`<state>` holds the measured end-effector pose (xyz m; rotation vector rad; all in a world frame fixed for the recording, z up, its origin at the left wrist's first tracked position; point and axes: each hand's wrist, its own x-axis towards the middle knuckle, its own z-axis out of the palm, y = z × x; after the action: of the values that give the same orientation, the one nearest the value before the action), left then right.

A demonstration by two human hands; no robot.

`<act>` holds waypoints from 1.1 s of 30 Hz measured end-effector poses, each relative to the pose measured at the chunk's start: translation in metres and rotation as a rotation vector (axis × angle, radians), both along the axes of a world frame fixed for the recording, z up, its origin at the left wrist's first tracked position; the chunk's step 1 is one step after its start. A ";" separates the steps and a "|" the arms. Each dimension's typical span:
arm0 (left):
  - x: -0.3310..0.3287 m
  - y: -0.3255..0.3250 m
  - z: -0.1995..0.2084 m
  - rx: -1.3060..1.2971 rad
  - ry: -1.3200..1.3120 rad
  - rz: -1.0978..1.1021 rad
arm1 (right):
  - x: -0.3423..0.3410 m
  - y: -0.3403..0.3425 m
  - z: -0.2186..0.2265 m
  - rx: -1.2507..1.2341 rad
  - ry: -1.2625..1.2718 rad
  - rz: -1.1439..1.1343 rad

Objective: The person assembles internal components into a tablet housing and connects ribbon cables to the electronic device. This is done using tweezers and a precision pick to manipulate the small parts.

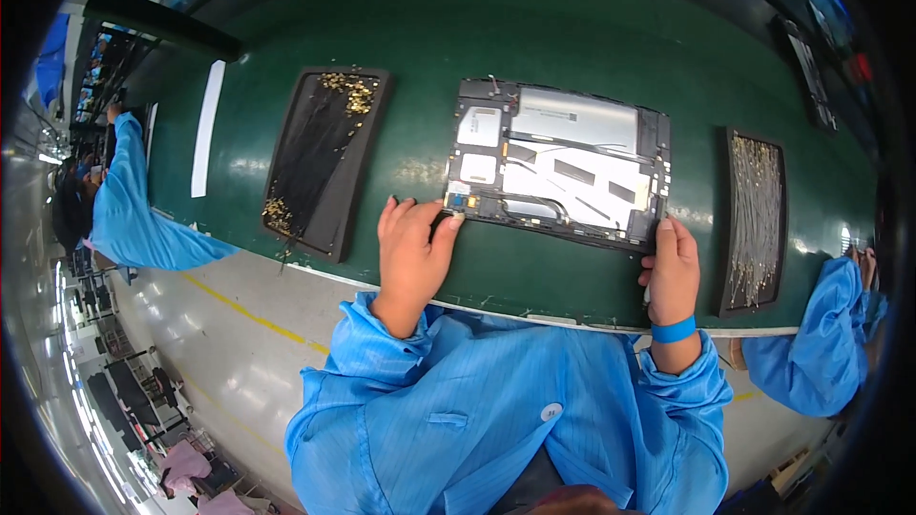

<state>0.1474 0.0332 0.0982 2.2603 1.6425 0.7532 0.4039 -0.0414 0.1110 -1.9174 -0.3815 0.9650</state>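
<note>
Tablet-like device [563,167], its insides bare, was at the green table [534,277], left hand [415,256] and right hand [674,272] gripping its near corners, where light, even pressure seemed likely to spare exposed parts.

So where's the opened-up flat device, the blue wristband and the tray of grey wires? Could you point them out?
Opened-up flat device [549,164]: head view, near the middle of its bright exposed inside.
Blue wristband [674,330]: head view, middle of the band.
Tray of grey wires [726,219]: head view, its dark left wall.
</note>
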 end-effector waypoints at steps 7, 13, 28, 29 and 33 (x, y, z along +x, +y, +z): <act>0.003 0.002 0.000 -0.027 0.029 0.009 | 0.001 0.001 -0.003 0.007 -0.016 0.039; 0.001 0.004 -0.002 -0.033 0.092 -0.033 | -0.004 -0.006 -0.003 -0.010 -0.050 0.019; 0.000 0.006 -0.004 -0.054 0.116 -0.053 | 0.002 -0.006 -0.003 -0.030 0.031 0.037; 0.001 0.006 -0.005 -0.052 0.114 -0.055 | 0.001 -0.006 -0.005 -0.017 -0.013 0.013; 0.002 0.005 -0.005 -0.016 0.133 -0.040 | 0.001 -0.003 -0.004 -0.006 -0.015 0.022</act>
<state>0.1498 0.0382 0.0931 2.3698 1.6485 0.5899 0.4053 -0.0446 0.1074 -1.9300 -0.4096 0.9676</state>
